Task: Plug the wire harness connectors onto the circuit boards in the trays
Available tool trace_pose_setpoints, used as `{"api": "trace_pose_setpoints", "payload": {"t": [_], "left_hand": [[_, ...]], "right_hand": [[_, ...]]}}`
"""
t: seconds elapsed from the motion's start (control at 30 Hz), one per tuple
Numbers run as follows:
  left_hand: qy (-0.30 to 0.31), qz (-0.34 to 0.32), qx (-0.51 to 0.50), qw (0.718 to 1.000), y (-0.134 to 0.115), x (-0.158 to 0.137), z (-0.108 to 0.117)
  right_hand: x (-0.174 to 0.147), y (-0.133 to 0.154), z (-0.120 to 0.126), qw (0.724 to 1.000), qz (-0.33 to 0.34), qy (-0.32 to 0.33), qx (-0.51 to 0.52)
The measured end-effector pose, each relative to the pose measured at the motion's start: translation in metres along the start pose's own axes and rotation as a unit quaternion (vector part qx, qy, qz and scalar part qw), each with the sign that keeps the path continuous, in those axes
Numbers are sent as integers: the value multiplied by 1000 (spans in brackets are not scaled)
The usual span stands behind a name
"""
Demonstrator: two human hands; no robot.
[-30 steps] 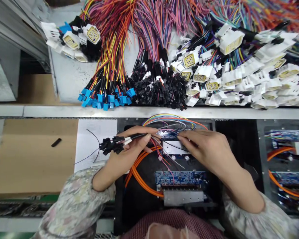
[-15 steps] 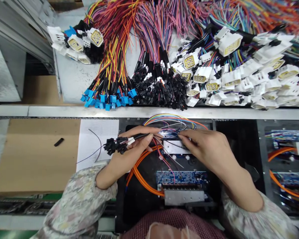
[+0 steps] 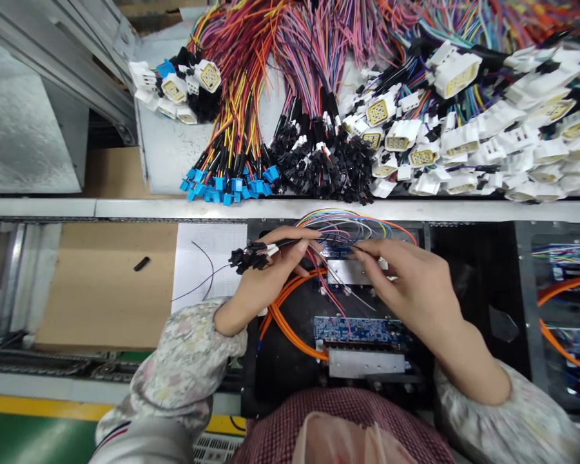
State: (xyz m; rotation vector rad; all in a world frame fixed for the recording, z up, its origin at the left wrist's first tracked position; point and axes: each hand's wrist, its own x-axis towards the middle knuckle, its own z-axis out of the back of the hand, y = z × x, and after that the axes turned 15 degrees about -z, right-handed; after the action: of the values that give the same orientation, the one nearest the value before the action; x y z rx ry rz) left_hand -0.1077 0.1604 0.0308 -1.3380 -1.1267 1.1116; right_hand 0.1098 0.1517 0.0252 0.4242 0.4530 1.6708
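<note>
My left hand (image 3: 275,267) is closed on a wire harness, its thumb pinching the black-sleeved wires above the upper circuit board (image 3: 336,250). The harness's black connectors (image 3: 251,257), with a bit of white among them, stick out left over my wrist. Loose pink, grey and dark wires (image 3: 329,291) fan down from the grip toward the lower circuit board (image 3: 352,330). My right hand (image 3: 410,274) is closed in a pinch on a thin dark wire of that harness, just right of the left fingertips. Its palm covers part of the upper board and its metal plate (image 3: 348,272).
Orange cable (image 3: 285,316) loops through the black tray (image 3: 280,374). Behind a metal rail (image 3: 212,209) lie bundles with blue connectors (image 3: 227,187), black connectors (image 3: 319,158) and white connectors (image 3: 464,145). On the left are cardboard (image 3: 101,290), paper (image 3: 188,277) and a small black tube (image 3: 142,263).
The camera view has shifted, so the whole scene sits further right and slightly higher. Both hands keep their grips; the right fingertips are a little closer to the left ones.
</note>
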Motion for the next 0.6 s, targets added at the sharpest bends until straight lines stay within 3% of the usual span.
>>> {"api": "trace_pose_setpoints", "payload": {"t": [0.4,0.6], "left_hand": [[4,-8,13,1000,-1,-2,0],[-7,-10,5,1000,0,-1,-1]], "right_hand": [[10,-6,-21,998,-9,10,-64],[0,7,4,997,20,-25,-67]]}}
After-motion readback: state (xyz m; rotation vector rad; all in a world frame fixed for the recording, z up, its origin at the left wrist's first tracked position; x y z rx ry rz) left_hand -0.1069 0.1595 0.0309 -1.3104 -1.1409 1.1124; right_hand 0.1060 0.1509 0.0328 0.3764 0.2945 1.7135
